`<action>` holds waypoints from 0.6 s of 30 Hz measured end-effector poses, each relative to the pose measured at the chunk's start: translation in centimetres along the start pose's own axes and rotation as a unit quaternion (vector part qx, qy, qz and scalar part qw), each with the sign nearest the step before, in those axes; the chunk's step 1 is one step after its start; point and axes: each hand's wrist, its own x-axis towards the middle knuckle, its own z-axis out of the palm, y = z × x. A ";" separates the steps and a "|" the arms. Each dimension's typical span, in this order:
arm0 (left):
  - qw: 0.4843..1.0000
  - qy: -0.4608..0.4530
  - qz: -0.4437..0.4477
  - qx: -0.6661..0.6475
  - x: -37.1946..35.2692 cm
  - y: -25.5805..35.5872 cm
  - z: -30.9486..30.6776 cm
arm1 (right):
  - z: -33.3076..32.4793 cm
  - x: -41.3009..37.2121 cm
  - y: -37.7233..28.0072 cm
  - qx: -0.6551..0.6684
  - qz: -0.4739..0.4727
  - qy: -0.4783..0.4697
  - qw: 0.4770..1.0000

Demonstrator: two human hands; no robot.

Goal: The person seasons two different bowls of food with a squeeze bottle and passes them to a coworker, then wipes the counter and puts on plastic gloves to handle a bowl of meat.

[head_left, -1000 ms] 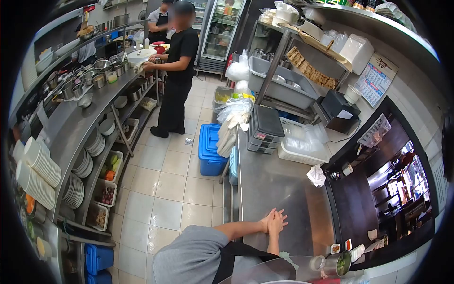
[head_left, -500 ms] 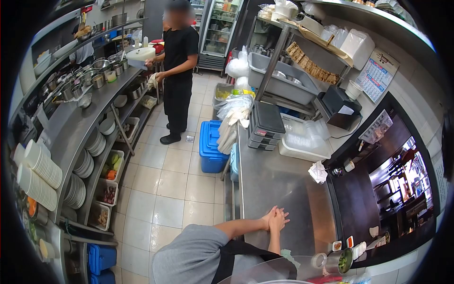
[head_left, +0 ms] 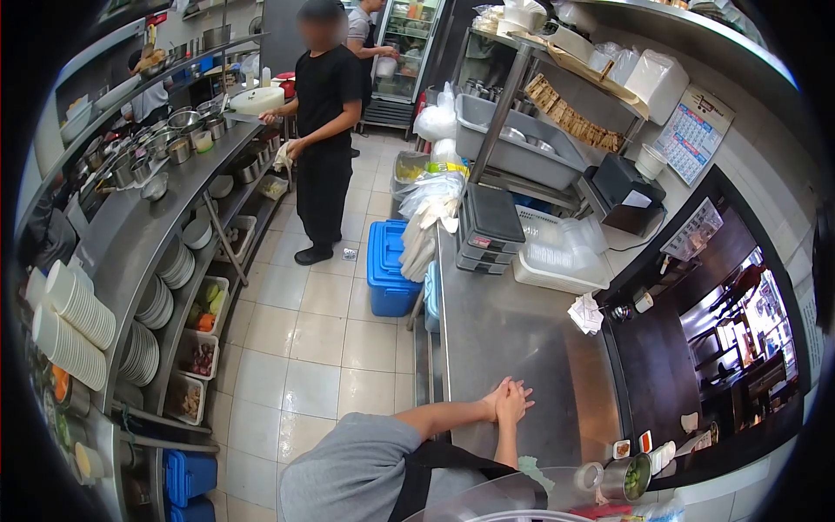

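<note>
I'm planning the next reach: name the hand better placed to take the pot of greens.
Likely the right hand: its forearm is nearer the pot, while the left hand extends from the side away from it. The hands are clasped, so they'd need to part first.

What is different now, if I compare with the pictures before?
The co-worker in black has lowered the cloth away from the white bowl, one hand remaining by the bowl. The grey-sleeved co-worker moved from left to right behind them, near the fridge. The person's own hands stayed clasped over the counter.
</note>
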 end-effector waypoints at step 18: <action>0.998 0.031 -0.003 0.060 0.3 0.2 1.1 | 1.7 0.6 1.6 -0.007 0.005 -0.005 1.000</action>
